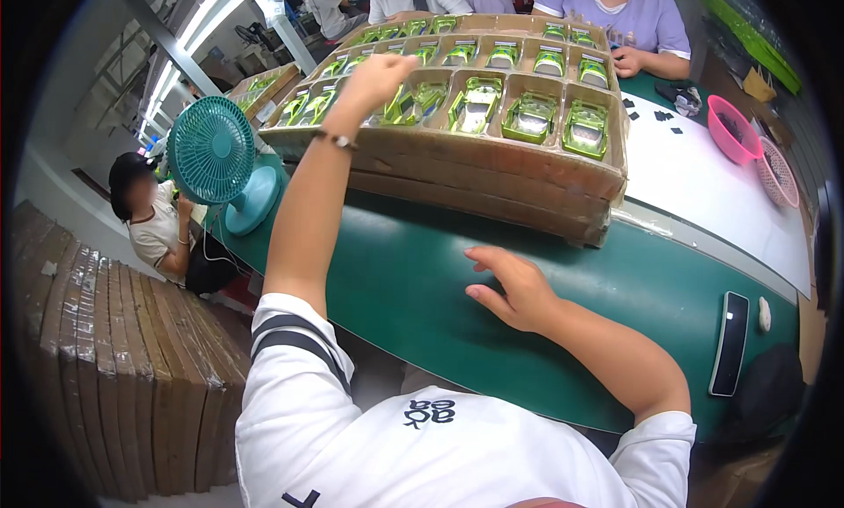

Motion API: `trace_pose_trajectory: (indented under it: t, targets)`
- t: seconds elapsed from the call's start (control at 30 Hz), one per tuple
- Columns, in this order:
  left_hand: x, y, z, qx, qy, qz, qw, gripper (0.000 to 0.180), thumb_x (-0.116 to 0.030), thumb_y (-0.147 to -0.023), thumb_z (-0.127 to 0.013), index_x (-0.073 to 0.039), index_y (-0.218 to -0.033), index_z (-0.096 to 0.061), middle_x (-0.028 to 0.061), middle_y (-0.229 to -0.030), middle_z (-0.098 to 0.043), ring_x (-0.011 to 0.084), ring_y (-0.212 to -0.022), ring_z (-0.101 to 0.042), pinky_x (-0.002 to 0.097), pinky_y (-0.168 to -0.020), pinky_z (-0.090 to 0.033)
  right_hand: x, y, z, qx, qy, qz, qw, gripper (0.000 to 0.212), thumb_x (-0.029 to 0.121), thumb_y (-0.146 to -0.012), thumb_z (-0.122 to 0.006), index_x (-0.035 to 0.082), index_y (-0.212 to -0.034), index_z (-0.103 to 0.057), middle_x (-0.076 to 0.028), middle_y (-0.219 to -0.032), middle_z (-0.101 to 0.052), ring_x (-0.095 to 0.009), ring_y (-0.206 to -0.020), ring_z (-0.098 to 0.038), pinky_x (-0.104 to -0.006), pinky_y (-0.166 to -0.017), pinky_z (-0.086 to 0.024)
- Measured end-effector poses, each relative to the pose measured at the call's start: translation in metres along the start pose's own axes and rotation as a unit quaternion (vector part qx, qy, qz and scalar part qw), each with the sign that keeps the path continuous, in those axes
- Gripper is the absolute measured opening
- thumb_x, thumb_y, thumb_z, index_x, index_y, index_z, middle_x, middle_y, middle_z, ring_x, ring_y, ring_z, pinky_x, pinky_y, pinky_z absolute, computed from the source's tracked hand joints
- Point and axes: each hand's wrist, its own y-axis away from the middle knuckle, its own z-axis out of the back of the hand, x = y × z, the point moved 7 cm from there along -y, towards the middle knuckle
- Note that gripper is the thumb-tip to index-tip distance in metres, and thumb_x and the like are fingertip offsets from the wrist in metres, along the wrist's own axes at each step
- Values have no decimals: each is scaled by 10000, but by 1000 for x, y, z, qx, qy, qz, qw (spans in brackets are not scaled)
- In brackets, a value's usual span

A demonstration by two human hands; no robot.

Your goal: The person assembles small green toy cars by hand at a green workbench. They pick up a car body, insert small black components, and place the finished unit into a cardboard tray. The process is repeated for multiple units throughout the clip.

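Observation:
My left arm stretches out over a cardboard tray (440,160) divided into compartments, with lime-green plastic toy car shells such as this one (530,118) in them. My left hand (378,81) is over the left-middle part of the tray, its fingers curled; whatever they may grip is hidden behind the hand. One green car shell (403,106) lies just to the right of my left wrist. Above the green tabletop (413,284), in front of the tray, my right hand (517,290) is open, thumb and fingers apart, holding nothing.
A teal desk fan (214,152) stands left of the tray. To the right are a white sheet (673,187) with small black parts, a pink basin (734,130) and a phone (730,343). Stacked cardboard (132,367) fills the lower left. Co-workers sit across and at left.

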Motion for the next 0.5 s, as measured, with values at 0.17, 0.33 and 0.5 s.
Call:
trace_pose_trajectory:
  t: [0.17,0.33,0.5]
  targets:
    - [57,-7,-8,87,-180,64,978,560,-517,-846,-518,-26,-1085,-645,226,-1056,-644,353,-993,-616,415,-866,-470,-13,-10,-8,-2,-77,-83,994,408,239,-856,-664,25,-1174,-523,-158,-1072,-622,-272,-863,-642,-371,-747,-517]
    - [55,-15,-14,108,-121,43,986,558,-484,-831,-571,7,-1088,-626,259,-1036,-635,372,-984,-611,411,-875,-467,-16,-1,8,-19,-61,-48,997,389,188,-859,-660,20,-1181,-520,-137,-939,-656,-247,-780,-659,-339,-686,-526]
    - [136,2,76,-397,24,-105,911,453,-285,-928,-568,42,-1235,-503,177,-1132,-617,274,-1026,-595,344,-870,-458,-9,31,57,-96,-49,-26,994,294,85,-846,-651,11,-1120,-575,-115,-812,-660,-214,-675,-660,-290,-622,-516]
